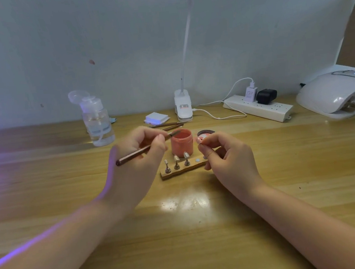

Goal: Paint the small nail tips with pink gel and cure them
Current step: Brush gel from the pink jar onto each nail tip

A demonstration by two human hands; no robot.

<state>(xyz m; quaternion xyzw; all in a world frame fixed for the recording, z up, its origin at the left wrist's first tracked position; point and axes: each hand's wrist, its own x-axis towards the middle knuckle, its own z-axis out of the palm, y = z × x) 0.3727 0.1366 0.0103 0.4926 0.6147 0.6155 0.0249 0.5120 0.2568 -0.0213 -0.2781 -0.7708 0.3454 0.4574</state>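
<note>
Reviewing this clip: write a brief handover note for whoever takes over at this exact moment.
Left hand grips the brush, its tip at the open pink gel jar.
Right hand pinches one nail tip on its stand; it looks pink.
Wooden holder carries three tips that look unpainted, with free slots.
Curing lamp sits far right.
Left: paint the remaining tips, cure all.

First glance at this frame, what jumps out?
The two hands at centre: the left hand holds a brush with its tip at the open pink gel jar, while the right hand pinches a pink-painted nail tip. Just in front of the jar, a wooden stand carries three unpainted tips. A white curing lamp sits far right.
</note>
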